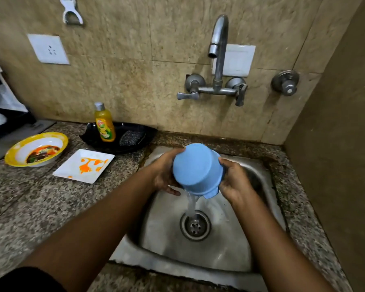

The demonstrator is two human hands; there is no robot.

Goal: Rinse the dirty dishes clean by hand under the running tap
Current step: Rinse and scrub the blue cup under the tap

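Note:
A blue bowl (195, 168) is held tipped over above the steel sink (223, 256), its base facing me. Water pours from its lower rim down to the drain (195, 225). My left hand (164, 174) grips the bowl's left side and my right hand (235, 182) grips its right side. The wall tap (218, 45) stands above; no stream from its spout is visible. On the counter to the left sit a yellow-rimmed bowl (17, 151) with food residue and a white square plate (72, 169) smeared with orange sauce.
A black tray (133, 128) behind the plate holds a yellow dish-soap bottle (105, 123) and a dark scrubber (132, 137). A dark appliance (0, 121) is at the far left. A side wall (335, 144) closes in the right. The granite counter (30, 211) surrounds the sink.

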